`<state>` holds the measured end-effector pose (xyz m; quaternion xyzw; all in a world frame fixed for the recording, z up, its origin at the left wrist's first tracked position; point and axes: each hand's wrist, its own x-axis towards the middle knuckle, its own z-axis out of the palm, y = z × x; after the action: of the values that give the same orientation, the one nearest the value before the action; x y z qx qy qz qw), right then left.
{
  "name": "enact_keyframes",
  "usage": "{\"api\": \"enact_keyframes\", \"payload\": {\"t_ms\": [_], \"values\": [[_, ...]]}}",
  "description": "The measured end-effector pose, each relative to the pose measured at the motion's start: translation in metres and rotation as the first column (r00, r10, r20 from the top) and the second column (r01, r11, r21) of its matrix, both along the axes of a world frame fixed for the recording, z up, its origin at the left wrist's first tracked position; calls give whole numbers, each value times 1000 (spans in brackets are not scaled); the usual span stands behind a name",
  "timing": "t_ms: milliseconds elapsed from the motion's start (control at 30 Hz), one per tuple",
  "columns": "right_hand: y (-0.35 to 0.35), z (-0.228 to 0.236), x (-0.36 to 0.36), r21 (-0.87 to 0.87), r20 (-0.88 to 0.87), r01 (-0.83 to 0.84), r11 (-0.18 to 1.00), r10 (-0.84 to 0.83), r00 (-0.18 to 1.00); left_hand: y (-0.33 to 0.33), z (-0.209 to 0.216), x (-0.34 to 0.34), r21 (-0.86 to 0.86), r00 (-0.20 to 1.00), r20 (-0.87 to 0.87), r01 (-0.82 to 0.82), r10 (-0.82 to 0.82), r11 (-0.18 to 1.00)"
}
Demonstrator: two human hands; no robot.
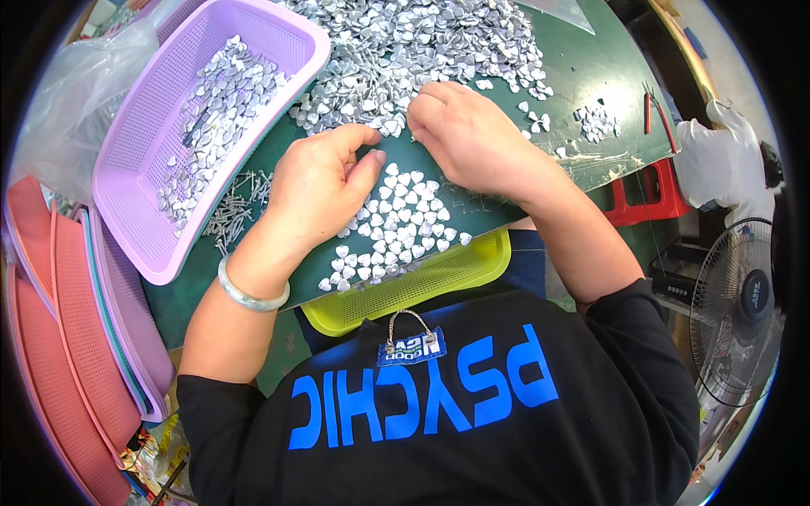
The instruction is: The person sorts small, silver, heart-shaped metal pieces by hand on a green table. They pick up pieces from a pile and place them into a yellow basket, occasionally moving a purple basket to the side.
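Observation:
My left hand (325, 181), a pale bangle at its wrist, is held over the green table between the big heap and a smaller spread. Its thumb and forefinger are slightly apart, and I see nothing between them. At the near edge of the heap of silver heart-shaped pieces (422, 51), my right hand (464, 139) has its fingers curled in. Whatever its fingertips may hold is hidden. Loose heart-shaped pieces (401, 219) lie in a single layer near me, by the table's front edge. Below that edge sits a yellow-green basket (485, 263).
A purple basket (126, 177) with more hearts stands tilted at the left, beside small metal pins (229, 221). Red-handled pliers (648, 114) and a small cluster of pieces (597, 121) lie right. Beyond are a red stool (645, 198), a fan (751, 295) and another person (717, 160).

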<state>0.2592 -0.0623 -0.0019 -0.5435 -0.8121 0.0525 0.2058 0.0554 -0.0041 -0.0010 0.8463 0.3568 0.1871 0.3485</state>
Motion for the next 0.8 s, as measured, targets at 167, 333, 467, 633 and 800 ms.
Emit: {"api": "enact_keyframes", "payload": {"t_ms": [167,333,467,633,800], "values": [[1,5,2,-61,55,7,998,-4,998,2,-3,-4,-36,999,11,-37,37,999],[2,5,-9,4,-129,-57,998,57,990,2,0,-1,-107,997,77,19,-11,994],[6,6,-16,-28,-344,-116,993,100,934,7,-7,-8,-116,967,246,94,-63,989],[16,-4,-7,66,-221,-2,998,17,975,0,5,-26,-12,982,112,-150,150,989],[18,-4,-13,66,-49,38,997,-35,998,-12,-2,-58,296,960,22,-273,280,915]]}}
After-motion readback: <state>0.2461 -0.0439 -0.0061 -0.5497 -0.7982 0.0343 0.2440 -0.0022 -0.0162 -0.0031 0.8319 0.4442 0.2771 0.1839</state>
